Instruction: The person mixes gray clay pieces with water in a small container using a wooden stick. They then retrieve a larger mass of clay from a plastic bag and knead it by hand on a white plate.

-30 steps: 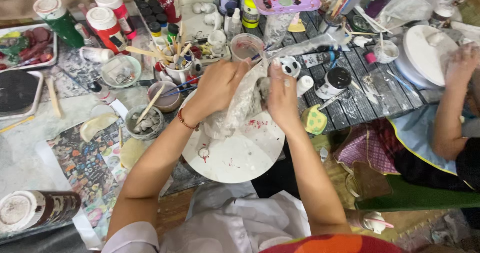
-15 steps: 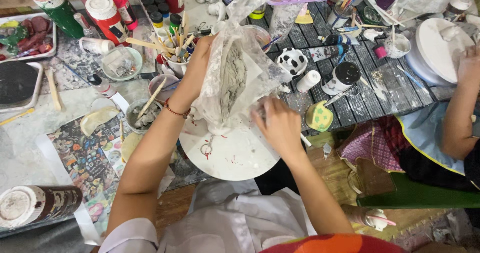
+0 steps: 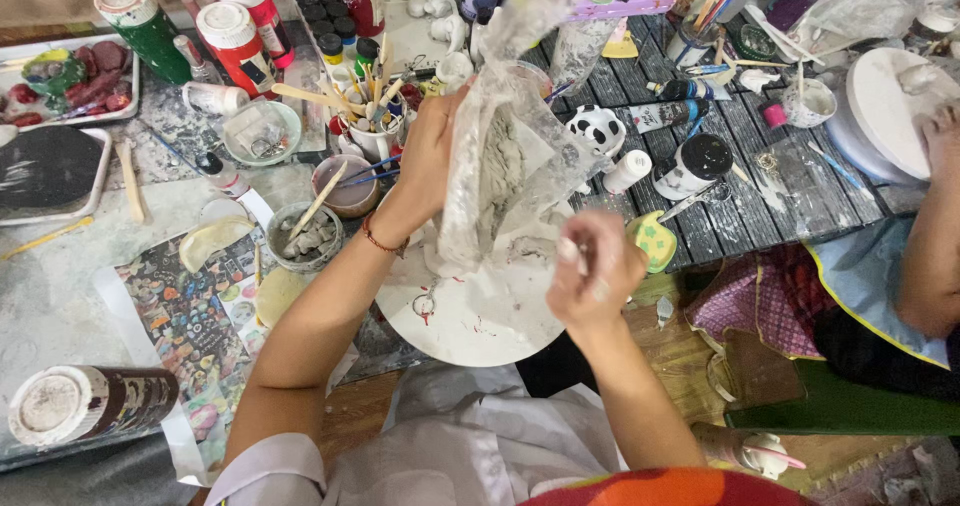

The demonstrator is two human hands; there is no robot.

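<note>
- Left hand [image 3: 432, 156] grips clear plastic bag [image 3: 510, 146] by its side, fingers wrapped round, lifted above white round board [image 3: 470, 311]; likely raised so the contents hang free.
- Grey clay lump [image 3: 500, 181] sits inside the bag, blurred through the film.
- Right hand [image 3: 592, 276] at 4 o'clock of the bag, fingers curled shut; motion-blurred, can't tell what it pinches, if anything.
- Cup of brushes [image 3: 372, 131] at 9 o'clock of the left hand; bowl with stick [image 3: 305, 234] at 8 o'clock.
- Another person's arm [image 3: 935, 256] at 3 o'clock, hand cut off on a white turntable [image 3: 885, 116].
- Bag's top hidden against clutter.
</note>
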